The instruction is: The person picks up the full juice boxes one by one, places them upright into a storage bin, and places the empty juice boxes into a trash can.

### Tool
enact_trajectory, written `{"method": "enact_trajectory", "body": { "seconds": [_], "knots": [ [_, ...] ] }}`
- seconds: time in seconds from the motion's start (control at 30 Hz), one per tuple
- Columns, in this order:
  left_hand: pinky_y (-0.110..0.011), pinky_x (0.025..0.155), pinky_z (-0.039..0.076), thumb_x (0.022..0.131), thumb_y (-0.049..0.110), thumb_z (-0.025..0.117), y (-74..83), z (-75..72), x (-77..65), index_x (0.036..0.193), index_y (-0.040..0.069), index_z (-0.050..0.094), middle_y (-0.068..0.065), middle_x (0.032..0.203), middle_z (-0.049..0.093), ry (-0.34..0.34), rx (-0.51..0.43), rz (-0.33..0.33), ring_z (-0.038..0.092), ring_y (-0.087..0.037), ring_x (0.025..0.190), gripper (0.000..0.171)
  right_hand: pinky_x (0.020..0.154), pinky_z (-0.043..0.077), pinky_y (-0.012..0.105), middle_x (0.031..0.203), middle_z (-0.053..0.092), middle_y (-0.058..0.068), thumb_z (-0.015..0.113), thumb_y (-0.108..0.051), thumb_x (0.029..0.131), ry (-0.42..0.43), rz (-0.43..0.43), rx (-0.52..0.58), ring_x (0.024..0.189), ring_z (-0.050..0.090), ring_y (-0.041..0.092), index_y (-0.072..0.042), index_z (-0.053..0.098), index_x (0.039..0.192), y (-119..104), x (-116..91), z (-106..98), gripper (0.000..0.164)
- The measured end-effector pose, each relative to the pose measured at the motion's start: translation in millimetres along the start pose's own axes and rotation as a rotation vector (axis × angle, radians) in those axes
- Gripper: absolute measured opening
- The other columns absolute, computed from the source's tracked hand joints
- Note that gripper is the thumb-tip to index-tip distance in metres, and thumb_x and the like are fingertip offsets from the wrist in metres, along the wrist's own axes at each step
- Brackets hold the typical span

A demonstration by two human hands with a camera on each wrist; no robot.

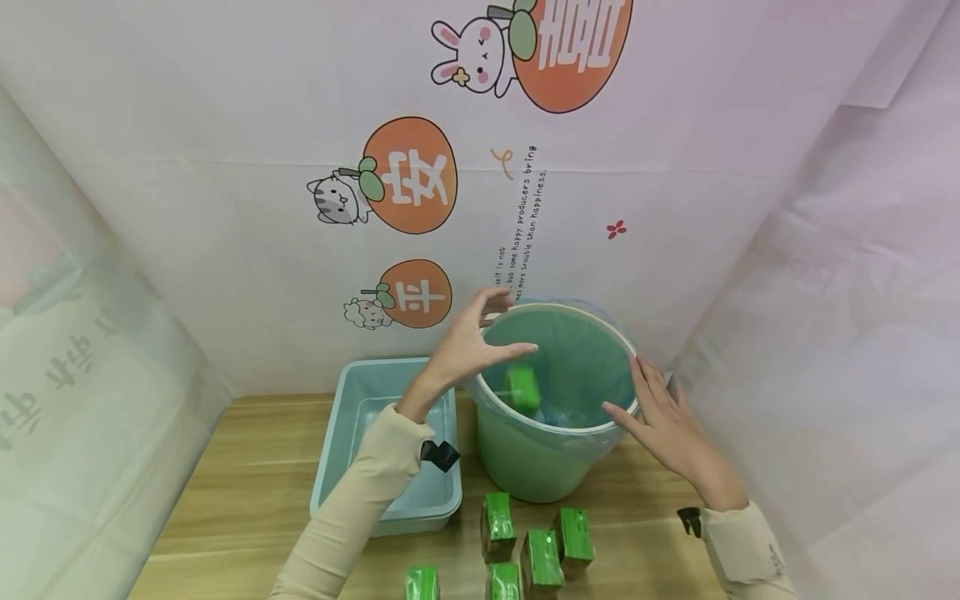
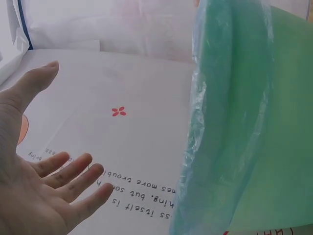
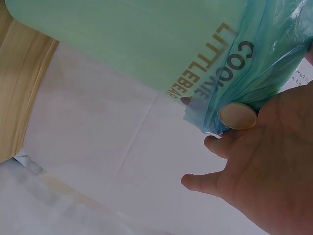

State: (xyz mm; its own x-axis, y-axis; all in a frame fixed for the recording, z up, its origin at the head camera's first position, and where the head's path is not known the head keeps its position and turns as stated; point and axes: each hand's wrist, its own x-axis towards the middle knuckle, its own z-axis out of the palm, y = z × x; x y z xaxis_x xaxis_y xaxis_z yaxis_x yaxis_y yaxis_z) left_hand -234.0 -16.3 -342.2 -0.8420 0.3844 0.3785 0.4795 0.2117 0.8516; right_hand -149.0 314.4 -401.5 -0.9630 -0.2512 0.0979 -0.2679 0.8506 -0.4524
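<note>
A green trash bin (image 1: 525, 467) stands upright, lined with a thin bluish plastic bag (image 3: 279, 54) folded over its pale rim (image 1: 558, 307). Inside the bin is one green-topped pack (image 1: 523, 388). My left hand (image 1: 476, 337), thumb and fingers spread apart, is over the bin's left rim. The left wrist view shows that hand (image 2: 54, 186) holding nothing, beside the bagged bin wall. On the opposite side my right hand (image 1: 663, 421) rests with extended fingers against the rim and bag. A round beige piece (image 3: 237, 116) sits by the bag's edge, close to the right hand.
Left of the bin, a light blue rectangular tub (image 1: 352, 417) sits on the wooden table (image 1: 225, 492). Several small green-topped packs (image 1: 542, 558) stand in front of the bin. White printed sheeting (image 1: 247, 275) encloses the back and both sides.
</note>
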Motion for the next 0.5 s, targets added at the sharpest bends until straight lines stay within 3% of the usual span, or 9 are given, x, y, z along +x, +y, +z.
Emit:
{"method": "enact_trajectory", "body": {
  "seconds": [0.13, 0.3, 0.5],
  "knots": [
    [-0.051, 0.118, 0.043, 0.086, 0.026, 0.089, -1.2, -4.8, -3.8, 0.158, 0.007, 0.042, -0.020, 0.149, 0.056, 0.009, 0.000, 0.007, 0.053, -0.033, 0.141, 0.088, 0.122, -0.011, 0.072, 0.176, -0.012, 0.017, 0.051, -0.052, 0.109, -0.001, 0.001, 0.006, 0.160, -0.003, 0.046, -0.006, -0.010, 0.168, 0.9, 0.8, 1.4, 0.097],
    [-0.045, 0.118, 0.044, 0.088, 0.026, 0.088, -2.2, -11.1, -8.3, 0.157, 0.011, 0.045, -0.015, 0.149, 0.056, 0.020, 0.003, 0.012, 0.053, -0.026, 0.140, 0.083, 0.122, -0.012, 0.071, 0.176, -0.013, 0.018, 0.052, -0.052, 0.109, -0.005, 0.007, 0.008, 0.160, -0.001, 0.047, -0.005, -0.009, 0.168, 0.1, 2.3, 0.5, 0.097],
    [-0.051, 0.116, 0.046, 0.087, 0.025, 0.089, -6.9, -16.1, -13.0, 0.156, 0.010, 0.046, -0.014, 0.148, 0.058, 0.031, -0.006, 0.023, 0.054, -0.026, 0.139, 0.082, 0.122, -0.011, 0.072, 0.175, -0.012, 0.020, 0.053, -0.050, 0.109, -0.006, 0.002, 0.013, 0.159, 0.001, 0.049, -0.004, -0.009, 0.168, -1.7, 3.3, 1.8, 0.096]
  ]
}}
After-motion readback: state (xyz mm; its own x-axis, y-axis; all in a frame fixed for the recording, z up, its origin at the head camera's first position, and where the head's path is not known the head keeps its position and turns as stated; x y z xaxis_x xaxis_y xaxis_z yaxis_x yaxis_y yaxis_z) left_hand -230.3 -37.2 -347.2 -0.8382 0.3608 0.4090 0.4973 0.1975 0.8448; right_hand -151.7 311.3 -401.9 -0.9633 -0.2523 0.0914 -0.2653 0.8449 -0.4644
